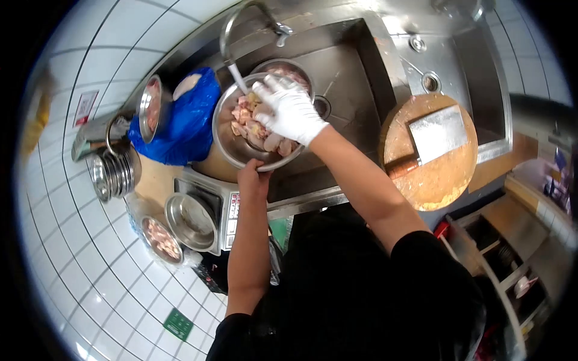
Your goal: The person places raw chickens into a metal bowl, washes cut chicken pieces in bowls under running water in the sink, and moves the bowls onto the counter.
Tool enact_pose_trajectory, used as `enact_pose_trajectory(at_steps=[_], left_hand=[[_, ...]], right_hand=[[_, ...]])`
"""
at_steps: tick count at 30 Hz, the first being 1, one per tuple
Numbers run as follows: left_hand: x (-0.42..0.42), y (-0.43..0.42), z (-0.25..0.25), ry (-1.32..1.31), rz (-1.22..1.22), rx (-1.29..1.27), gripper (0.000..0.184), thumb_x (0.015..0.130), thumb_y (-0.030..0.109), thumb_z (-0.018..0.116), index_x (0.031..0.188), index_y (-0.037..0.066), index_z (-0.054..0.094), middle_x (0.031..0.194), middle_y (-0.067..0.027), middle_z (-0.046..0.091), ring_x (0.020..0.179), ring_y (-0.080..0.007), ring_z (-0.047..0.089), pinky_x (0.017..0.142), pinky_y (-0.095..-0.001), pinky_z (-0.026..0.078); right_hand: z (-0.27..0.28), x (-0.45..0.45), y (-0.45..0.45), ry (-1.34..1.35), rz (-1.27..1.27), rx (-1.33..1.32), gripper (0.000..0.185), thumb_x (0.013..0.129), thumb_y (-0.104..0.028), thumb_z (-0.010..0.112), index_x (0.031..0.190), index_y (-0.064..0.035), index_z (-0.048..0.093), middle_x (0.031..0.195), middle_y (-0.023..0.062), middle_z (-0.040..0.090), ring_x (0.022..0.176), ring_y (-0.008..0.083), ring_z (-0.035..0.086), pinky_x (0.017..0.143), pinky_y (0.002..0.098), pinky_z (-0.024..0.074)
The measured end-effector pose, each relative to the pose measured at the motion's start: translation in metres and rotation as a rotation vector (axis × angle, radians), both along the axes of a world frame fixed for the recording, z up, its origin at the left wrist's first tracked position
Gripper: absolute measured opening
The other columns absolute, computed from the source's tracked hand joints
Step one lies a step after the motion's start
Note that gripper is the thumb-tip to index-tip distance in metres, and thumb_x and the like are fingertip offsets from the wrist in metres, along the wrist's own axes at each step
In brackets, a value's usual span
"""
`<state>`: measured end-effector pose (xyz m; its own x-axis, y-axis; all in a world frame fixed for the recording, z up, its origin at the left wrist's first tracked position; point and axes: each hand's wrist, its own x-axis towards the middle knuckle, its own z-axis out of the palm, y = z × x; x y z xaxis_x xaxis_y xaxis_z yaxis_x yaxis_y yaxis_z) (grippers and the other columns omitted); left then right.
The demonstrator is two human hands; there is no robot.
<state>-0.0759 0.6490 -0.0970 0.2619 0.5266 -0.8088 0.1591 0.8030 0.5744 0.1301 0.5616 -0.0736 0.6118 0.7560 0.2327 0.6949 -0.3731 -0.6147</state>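
Note:
A steel bowl (224, 141) holding raw chicken pieces (247, 123) is at the sink's left edge, under a running stream of water (238, 79). My bare left hand (253, 175) grips its near rim, the thumb over the edge and the other fingers partly hidden below. On my right hand (292, 113) is a white glove. Its fingers are stretched out and spread above the chicken, over the bowl's far right side; whether they touch the meat I cannot tell. Behind this bowl sits a second steel bowl (306, 71) with meat in it, partly covered.
The curved tap (227, 39) arches over the sink (346, 75). A cleaver (439, 135) lies on a round wooden chopping block (400, 129) at right. At left are a blue plastic bag (186, 123), a scale (230, 219) bearing a steel bowl (191, 222), and stacked bowls (111, 174).

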Motion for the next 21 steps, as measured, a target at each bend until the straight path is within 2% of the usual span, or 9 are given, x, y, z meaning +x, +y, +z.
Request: enact_pose_trajectory(at_steps=[3,6,9,12,13,16,17,20,21], left_hand=[[0.003,0.008,0.013,-0.063,0.029,0.043,0.005,0.083,-0.002,0.057,0.084,0.003,0.056,0.079,-0.0059,0.057,0.068,-0.0200,0.061,0.061,-0.0328,0.055],[0.005,0.015,0.009,-0.119,0.047,0.055,0.004,0.083,-0.001,0.057,0.080,0.002,0.058,0.078,-0.0066,0.059,0.067,-0.0205,0.062,0.058,-0.0325,0.055],[0.002,0.023,-0.005,-0.179,0.059,0.061,0.003,0.082,0.000,0.057,0.080,0.000,0.059,0.079,-0.0075,0.060,0.066,-0.0213,0.063,0.056,-0.0329,0.055],[0.009,0.021,-0.008,-0.181,0.059,0.066,0.002,0.082,0.001,0.058,0.080,0.003,0.059,0.077,-0.0057,0.059,0.068,-0.0202,0.062,0.060,-0.0311,0.055],[0.012,0.021,-0.004,-0.177,0.044,0.077,0.001,0.082,0.001,0.058,0.081,0.002,0.059,0.077,-0.0059,0.059,0.068,-0.0204,0.062,0.060,-0.0316,0.055],[0.026,0.018,0.014,-0.144,0.064,0.127,0.002,0.081,-0.001,0.057,0.080,-0.002,0.059,0.076,-0.0082,0.060,0.064,-0.0212,0.063,0.055,-0.0335,0.056],[0.030,0.018,0.018,-0.129,0.079,0.146,0.003,0.081,-0.002,0.057,0.080,-0.003,0.059,0.076,-0.0092,0.060,0.061,-0.0215,0.063,0.052,-0.0342,0.056],[0.030,0.022,0.019,-0.113,0.034,0.167,0.006,0.080,-0.002,0.057,0.085,-0.006,0.059,0.078,-0.0101,0.061,0.064,-0.0230,0.065,0.052,-0.0344,0.057],[0.029,0.023,0.019,-0.112,0.036,0.163,0.006,0.080,-0.002,0.057,0.084,-0.006,0.059,0.079,-0.0107,0.061,0.065,-0.0234,0.065,0.053,-0.0352,0.057]], right_hand=[[0.011,0.018,-0.013,-0.013,-0.291,0.327,0.052,0.084,-0.021,0.067,0.129,0.0036,0.057,0.124,0.0272,0.061,0.116,0.0430,0.058,0.103,0.0467,0.0455],[-0.017,0.014,-0.031,0.355,-0.513,0.154,0.058,0.090,-0.029,0.067,0.134,0.0062,0.054,0.124,0.0272,0.062,0.119,0.0392,0.059,0.104,0.0409,0.0453],[-0.036,0.011,-0.036,0.823,-0.384,0.134,0.062,0.092,-0.036,0.066,0.135,0.0069,0.053,0.126,0.0270,0.062,0.119,0.0360,0.060,0.103,0.0368,0.0450],[-0.037,0.007,-0.033,1.028,-0.246,0.123,0.062,0.093,-0.039,0.065,0.132,0.0073,0.055,0.128,0.0269,0.061,0.119,0.0348,0.061,0.104,0.0351,0.0442],[-0.036,0.006,-0.030,1.024,-0.289,0.085,0.064,0.092,-0.037,0.067,0.136,0.0072,0.052,0.126,0.0273,0.062,0.119,0.0348,0.061,0.103,0.0361,0.0454],[-0.036,-0.001,-0.017,0.576,-0.449,0.107,0.065,0.089,-0.034,0.069,0.137,0.0076,0.050,0.122,0.0278,0.064,0.117,0.0357,0.061,0.101,0.0387,0.0465],[-0.035,0.000,-0.010,0.147,-0.457,0.067,0.064,0.087,-0.028,0.069,0.136,0.0080,0.050,0.117,0.0281,0.064,0.112,0.0381,0.062,0.099,0.0417,0.0480],[-0.008,0.004,0.013,0.130,-0.185,0.149,0.062,0.084,-0.025,0.069,0.134,0.0079,0.052,0.116,0.0288,0.064,0.109,0.0410,0.062,0.099,0.0432,0.0482],[-0.006,0.005,0.025,0.155,-0.120,0.133,0.053,0.085,-0.026,0.068,0.128,0.0031,0.058,0.116,0.0273,0.065,0.109,0.0402,0.063,0.096,0.0439,0.0497]])
